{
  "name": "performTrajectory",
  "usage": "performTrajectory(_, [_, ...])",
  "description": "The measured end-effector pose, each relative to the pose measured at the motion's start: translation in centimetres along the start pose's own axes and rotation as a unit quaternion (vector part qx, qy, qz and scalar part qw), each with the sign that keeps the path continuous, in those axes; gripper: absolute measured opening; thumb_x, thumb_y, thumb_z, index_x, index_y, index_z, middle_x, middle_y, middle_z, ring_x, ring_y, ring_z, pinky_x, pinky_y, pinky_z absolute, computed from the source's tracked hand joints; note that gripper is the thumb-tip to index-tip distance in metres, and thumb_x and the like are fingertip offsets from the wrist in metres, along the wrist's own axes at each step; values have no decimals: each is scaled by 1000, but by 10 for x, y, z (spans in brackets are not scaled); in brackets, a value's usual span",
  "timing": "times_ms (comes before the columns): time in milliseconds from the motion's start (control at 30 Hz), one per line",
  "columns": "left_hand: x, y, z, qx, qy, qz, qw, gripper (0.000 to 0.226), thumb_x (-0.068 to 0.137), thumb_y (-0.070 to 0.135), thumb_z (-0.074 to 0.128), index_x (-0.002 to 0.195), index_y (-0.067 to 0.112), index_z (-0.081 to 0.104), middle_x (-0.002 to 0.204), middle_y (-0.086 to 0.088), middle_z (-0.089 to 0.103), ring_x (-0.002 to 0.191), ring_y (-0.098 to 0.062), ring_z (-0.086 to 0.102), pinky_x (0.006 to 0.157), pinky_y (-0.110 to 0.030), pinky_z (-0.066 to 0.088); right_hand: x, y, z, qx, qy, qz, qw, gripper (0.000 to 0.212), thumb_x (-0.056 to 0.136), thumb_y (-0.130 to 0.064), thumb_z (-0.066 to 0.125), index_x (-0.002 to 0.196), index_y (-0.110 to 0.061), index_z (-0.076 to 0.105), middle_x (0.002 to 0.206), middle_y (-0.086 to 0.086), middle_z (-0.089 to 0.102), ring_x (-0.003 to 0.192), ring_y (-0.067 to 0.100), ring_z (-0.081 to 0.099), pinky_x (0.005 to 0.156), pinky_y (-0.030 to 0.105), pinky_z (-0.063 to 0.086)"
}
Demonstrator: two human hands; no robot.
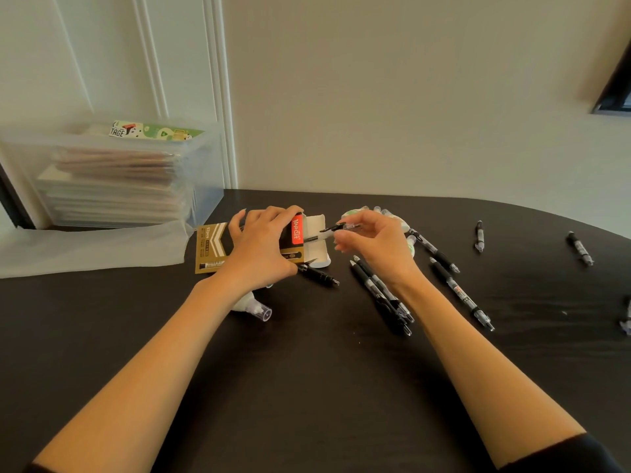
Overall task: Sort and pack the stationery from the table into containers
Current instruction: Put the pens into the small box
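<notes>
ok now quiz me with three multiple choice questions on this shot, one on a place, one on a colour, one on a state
1. Where does the clear bin stand?
A) far left of the scene
B) between the hands
C) right of the loose pens

2. What colour is the label on the pen box?
A) blue
B) red
C) green

3. What is the right hand doing?
A) lying flat
B) pinching a pen at the box's open end
C) resting empty

1 A: it stands at the far left.
2 B: the strip beside the left hand is red.
3 B: its fingertips hold the pen at the opening.
</notes>
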State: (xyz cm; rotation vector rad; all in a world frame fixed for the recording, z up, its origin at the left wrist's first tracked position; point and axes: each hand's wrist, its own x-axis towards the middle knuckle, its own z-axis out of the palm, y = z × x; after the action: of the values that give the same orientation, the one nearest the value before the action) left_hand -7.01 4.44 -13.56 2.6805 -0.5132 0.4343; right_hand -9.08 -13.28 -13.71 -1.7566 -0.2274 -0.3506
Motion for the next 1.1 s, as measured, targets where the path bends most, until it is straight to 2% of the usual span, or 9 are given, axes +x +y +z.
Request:
performTrajectory(167, [0,14,6,-8,-8,37,999,83,73,22,72,141,33,26,142,7,33,135,-16,20,113,-35,-3,-1,6,-8,-90,18,-50,995,17,76,-4,72,88,-16,72,81,-10,57,71,-4,56,68,11,47])
performTrajectory(333, [1,32,9,-26,-7,77,997,82,72,23,72,141,32,27,140,7,35,134,-15,21,113,-36,-3,0,13,-11,-129,-5,-65,990,23,72,-14,76,77,-35,70,124,-13,41,112,8,36,95,28,41])
performTrajectory(433, [2,36,10,-18,-11,87,996,83,73,25,72,142,31,26,140,7,35,134,-15,21,113,-36,-3,0,17,-12,-136,-83,-45,986,26,76,-10,72,81,-35,72,142,-10,33,129,8,24,110,44,30])
performTrajectory(533, [2,37,12,-7,-16,84,996,83,74,25,72,142,32,26,141,7,34,134,-15,21,114,-36,-3,0,19,-16,-142,-101,-33,984,24,77,-11,70,81,-35,71,137,-7,39,132,15,28,109,49,31])
performTrajectory(667, [3,37,12,-7,-14,79,997,83,74,25,72,142,32,25,141,7,34,134,-15,21,113,-35,-3,-2,12,-31,-145,-84,-33,985,20,77,-10,72,78,-30,71,133,-7,43,127,11,35,107,44,36])
performTrajectory(800, [3,43,14,-11,-22,92,995,84,73,26,72,142,31,26,141,6,34,134,-15,21,114,-36,-2,-4,17,-29,-136,-110,-28,984,15,75,-5,72,89,-13,75,135,-1,44,121,11,39,101,43,43])
performTrajectory(900, [4,47,15,-14,-18,101,995,85,72,25,73,142,31,26,139,6,36,133,-16,23,114,-36,-2,-2,21,-24,-81,-114,-30,990,17,73,-7,74,87,-18,76,130,1,48,121,17,46,97,46,47])
performTrajectory(1033, [3,49,16,-3,-31,99,995,86,72,25,73,143,31,24,141,7,34,133,-15,22,113,-35,-3,-8,13,-25,-42,-152,24,987,25,80,4,62,95,-13,71,96,-10,63,91,-3,60,81,20,53])
performTrajectory(1100, [2,50,17,5,-31,99,995,85,73,25,72,143,31,24,141,7,34,134,-15,21,113,-34,-4,-9,13,-28,-69,-165,52,982,23,83,-3,61,87,-22,73,96,-5,67,97,4,61,90,30,50])
